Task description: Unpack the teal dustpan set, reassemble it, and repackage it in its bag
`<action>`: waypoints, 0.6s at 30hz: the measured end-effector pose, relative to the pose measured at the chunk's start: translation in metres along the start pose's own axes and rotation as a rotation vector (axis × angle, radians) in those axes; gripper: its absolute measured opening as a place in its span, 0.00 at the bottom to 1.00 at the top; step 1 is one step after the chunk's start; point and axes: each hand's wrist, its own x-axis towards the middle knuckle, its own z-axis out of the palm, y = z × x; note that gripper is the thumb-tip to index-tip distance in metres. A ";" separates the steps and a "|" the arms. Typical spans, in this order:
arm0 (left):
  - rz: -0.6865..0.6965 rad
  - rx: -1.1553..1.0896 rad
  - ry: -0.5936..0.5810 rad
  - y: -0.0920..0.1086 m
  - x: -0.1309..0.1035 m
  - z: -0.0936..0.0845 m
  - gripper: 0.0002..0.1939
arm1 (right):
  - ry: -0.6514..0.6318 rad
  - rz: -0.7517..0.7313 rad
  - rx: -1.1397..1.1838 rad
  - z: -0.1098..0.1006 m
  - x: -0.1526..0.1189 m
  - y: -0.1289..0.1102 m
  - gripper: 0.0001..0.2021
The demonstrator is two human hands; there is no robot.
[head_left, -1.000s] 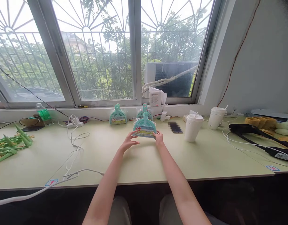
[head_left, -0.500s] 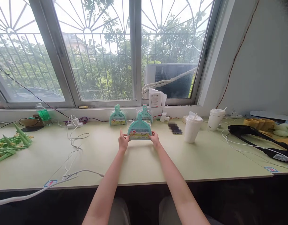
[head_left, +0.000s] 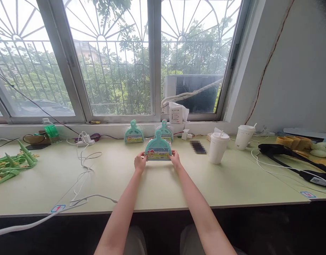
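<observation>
Between my two hands stands a teal dustpan and brush set [head_left: 158, 146] in clear wrapping, upright with its handle at the top and a printed label across the front. My left hand [head_left: 140, 162] is closed on its lower left corner. The lower right corner is gripped by my right hand [head_left: 175, 159]. Right behind it, partly covered, another teal dustpan set [head_left: 164, 125] leans by the window sill. A third dustpan set [head_left: 134, 132] stands at the back, a little to the left.
White cups [head_left: 218, 148] and a dark phone-like item [head_left: 198, 147] lie to the right, near a black strap-like device [head_left: 293, 159]. White cables [head_left: 83, 170] and a power strip [head_left: 85, 139] are on the left, with green pieces [head_left: 12, 163] farther out. A tissue pack [head_left: 176, 113] sits on the sill.
My left index finger, raised before, has come down against the held dustpan set. The view has tipped slightly, and the held set stays in nearly the same place.
</observation>
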 end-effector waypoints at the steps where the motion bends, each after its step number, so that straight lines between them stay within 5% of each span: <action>1: 0.000 0.002 0.001 0.000 0.000 0.000 0.11 | 0.002 0.000 -0.002 0.000 0.000 0.000 0.14; 18: 0.004 0.175 -0.006 0.002 -0.001 -0.001 0.10 | 0.027 0.000 -0.147 0.001 0.004 0.004 0.12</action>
